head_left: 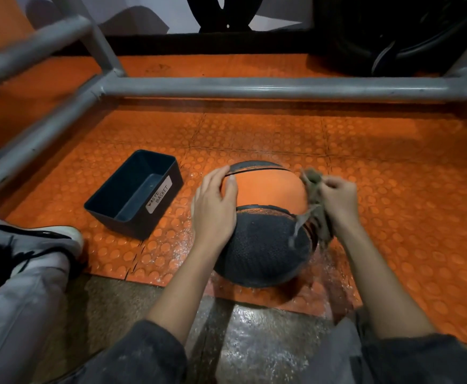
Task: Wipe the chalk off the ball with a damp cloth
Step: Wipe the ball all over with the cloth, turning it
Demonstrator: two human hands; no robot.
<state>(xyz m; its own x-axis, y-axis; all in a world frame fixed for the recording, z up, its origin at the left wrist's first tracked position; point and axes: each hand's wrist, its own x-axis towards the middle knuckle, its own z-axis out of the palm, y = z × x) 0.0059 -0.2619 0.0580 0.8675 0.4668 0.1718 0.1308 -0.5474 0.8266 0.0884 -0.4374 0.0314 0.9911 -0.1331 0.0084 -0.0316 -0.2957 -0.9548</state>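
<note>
The ball [268, 189], orange with black panels, sits on the orange studded mat [393, 162], right in front of the person's knees; the left hand [214, 206] is laid over its left side, fingers bent to the curve and thumb up on the orange panel, holding it; the right hand [337, 198] is closed tight round a bunched grey-brown cloth [314, 195], fingers pinched on it, and the cloth is pressed against the ball's right flank; frayed ends of it hang down over the black panel; that hand and the cloth look blurred. The mat around the ball glistens wet, and so does the bare grey floor [254, 342] at the near edge. Just left of the ball stands a black box [132, 225] with a white label reading WASTE BASKET; nearer, on the far left, a white and black shoe [32, 242] rests on the mat's edge; a grey pipe frame [254, 87] crosses behind, with a dark tyre [379, 37] beyond it.
</note>
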